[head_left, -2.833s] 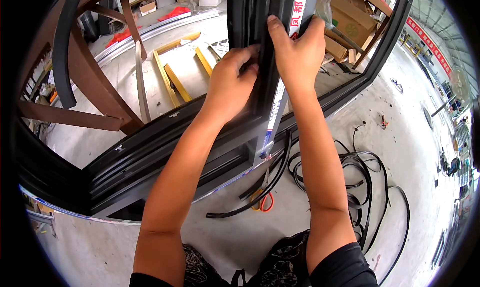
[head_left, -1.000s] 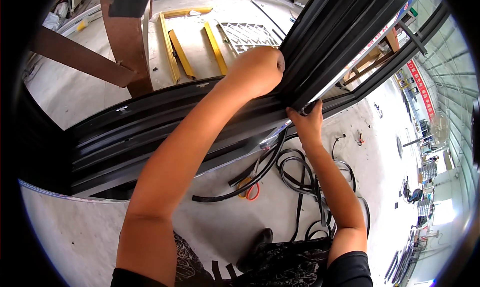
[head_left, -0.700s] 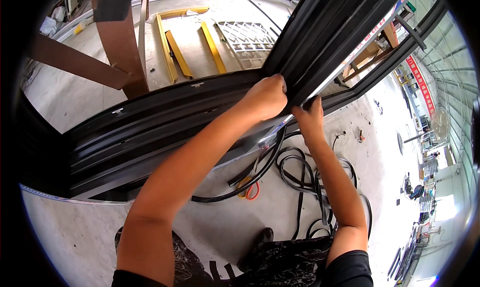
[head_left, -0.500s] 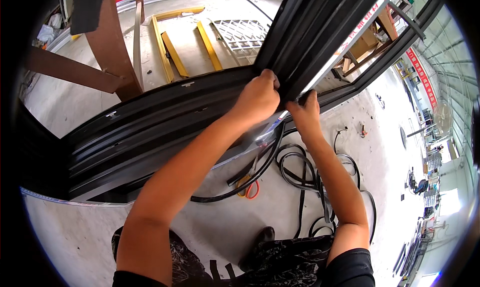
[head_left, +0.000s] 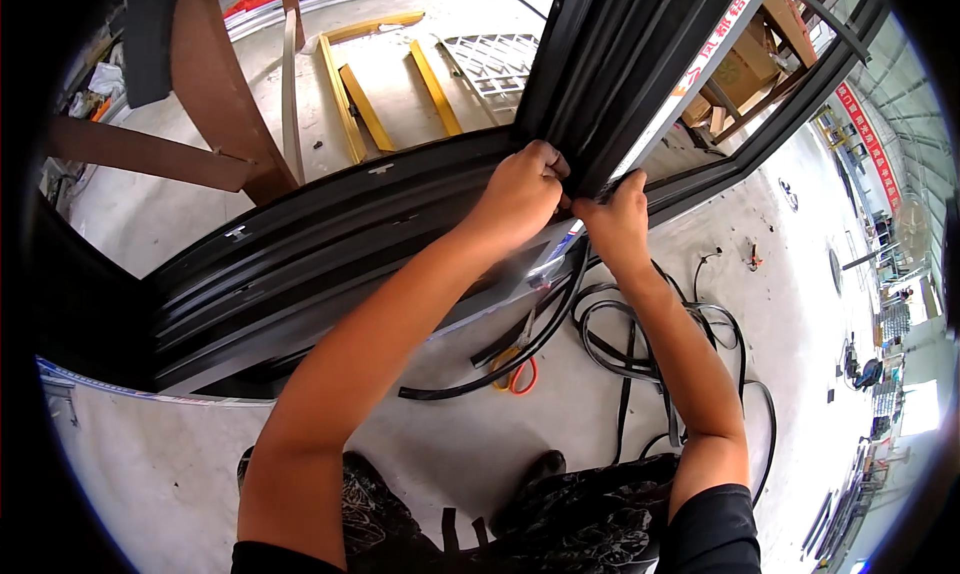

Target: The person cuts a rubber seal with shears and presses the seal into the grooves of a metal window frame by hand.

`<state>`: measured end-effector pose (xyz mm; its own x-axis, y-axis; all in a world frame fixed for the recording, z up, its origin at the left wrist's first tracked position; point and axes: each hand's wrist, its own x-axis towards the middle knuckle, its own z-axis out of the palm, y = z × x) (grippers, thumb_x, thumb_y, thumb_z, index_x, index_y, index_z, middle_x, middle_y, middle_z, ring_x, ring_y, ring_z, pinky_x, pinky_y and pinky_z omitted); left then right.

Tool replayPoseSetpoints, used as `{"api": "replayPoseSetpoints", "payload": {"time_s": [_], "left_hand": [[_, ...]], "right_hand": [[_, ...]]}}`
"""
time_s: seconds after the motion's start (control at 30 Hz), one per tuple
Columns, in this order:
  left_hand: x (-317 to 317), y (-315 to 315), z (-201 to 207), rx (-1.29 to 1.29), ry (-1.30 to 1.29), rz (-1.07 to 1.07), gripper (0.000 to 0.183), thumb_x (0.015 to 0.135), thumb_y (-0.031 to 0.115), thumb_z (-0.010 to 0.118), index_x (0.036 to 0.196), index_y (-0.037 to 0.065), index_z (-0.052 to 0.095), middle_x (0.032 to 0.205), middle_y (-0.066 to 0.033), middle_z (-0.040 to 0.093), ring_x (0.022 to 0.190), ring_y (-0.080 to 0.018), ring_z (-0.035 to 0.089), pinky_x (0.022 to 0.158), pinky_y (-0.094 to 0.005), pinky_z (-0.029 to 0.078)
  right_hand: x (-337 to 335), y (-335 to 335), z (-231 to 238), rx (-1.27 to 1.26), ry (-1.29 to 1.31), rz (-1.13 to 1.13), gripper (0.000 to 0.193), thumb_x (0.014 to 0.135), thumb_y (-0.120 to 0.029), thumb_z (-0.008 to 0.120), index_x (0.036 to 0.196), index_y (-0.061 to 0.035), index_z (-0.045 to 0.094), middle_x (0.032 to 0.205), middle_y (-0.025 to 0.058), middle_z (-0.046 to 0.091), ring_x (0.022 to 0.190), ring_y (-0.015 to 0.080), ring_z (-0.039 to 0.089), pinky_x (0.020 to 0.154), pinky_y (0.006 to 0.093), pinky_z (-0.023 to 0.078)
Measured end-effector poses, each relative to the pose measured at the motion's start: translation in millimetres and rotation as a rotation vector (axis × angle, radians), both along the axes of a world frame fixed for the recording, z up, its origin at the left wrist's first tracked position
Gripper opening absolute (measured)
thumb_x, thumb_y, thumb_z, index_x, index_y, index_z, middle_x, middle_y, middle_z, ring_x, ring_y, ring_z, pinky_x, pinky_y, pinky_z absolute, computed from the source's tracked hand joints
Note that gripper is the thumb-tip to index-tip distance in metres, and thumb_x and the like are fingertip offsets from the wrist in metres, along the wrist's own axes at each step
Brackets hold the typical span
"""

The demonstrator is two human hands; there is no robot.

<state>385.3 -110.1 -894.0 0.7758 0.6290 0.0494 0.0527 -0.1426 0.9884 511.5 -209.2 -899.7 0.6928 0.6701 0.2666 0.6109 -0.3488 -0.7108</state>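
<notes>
The black upright (head_left: 625,69) rises from just between the two hands — its long axis leaning up and rightward, its foot beside the fingers. The left hand (head_left: 525,194), curled, sits at its inner side; the right hand (head_left: 618,219) meets the outer edge — whether either grips anything, I can't tell.

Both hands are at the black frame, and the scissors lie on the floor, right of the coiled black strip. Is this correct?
No: the head view shows the scissors left of the coiled black strip. The left hand and right hand are indeed at the black frame.
</notes>
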Motion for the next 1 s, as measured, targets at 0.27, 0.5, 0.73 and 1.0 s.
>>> {"api": "replayPoseSetpoints", "payload": {"time_s": [0.27, 0.5, 0.73, 1.0], "left_hand": [[-1.0, -1.1, 3.5, -0.049, 0.059, 0.028, 0.030, 0.084, -0.002, 0.042, 0.110, -0.005, 0.055, 0.096, -0.0153, 0.065, 0.084, -0.0202, 0.064, 0.075, -0.0328, 0.052], [-3.0, -2.3, 2.2, -0.146, 0.035, 0.006, 0.032, 0.083, -0.002, 0.042, 0.111, -0.005, 0.056, 0.096, -0.0153, 0.064, 0.085, -0.0210, 0.065, 0.078, -0.0337, 0.052], [-0.5, 3.1, -1.0, -0.271, -0.037, -0.021, 0.032, 0.083, -0.002, 0.043, 0.113, -0.005, 0.056, 0.105, -0.0149, 0.062, 0.090, -0.0215, 0.066, 0.081, -0.0326, 0.052], [2.0, -0.3, 11.3, -0.103, 0.106, -0.037, 0.031, 0.084, -0.003, 0.042, 0.112, -0.006, 0.056, 0.099, -0.0141, 0.063, 0.090, -0.0205, 0.066, 0.076, -0.0322, 0.053]], "right_hand": [[9.5, -5.8, 9.1, -0.067, 0.007, 0.053, 0.056, 0.069, -0.017, 0.072, 0.105, 0.0119, 0.042, 0.095, 0.0325, 0.066, 0.093, 0.0443, 0.067, 0.085, 0.0431, 0.052], [8.0, -5.8, 8.5, -0.086, 0.004, 0.063, 0.053, 0.068, -0.016, 0.072, 0.102, 0.0101, 0.041, 0.092, 0.0309, 0.067, 0.092, 0.0457, 0.067, 0.083, 0.0429, 0.052], [5.0, -3.4, 12.2, -0.087, 0.008, 0.023, 0.054, 0.068, -0.014, 0.073, 0.104, 0.0110, 0.040, 0.092, 0.0323, 0.066, 0.093, 0.0468, 0.066, 0.084, 0.0442, 0.052], [27.1, -14.1, 8.5, -0.112, 0.040, 0.218, 0.047, 0.072, -0.008, 0.066, 0.107, 0.0116, 0.041, 0.093, 0.0333, 0.065, 0.095, 0.0491, 0.065, 0.086, 0.0450, 0.051]]}}
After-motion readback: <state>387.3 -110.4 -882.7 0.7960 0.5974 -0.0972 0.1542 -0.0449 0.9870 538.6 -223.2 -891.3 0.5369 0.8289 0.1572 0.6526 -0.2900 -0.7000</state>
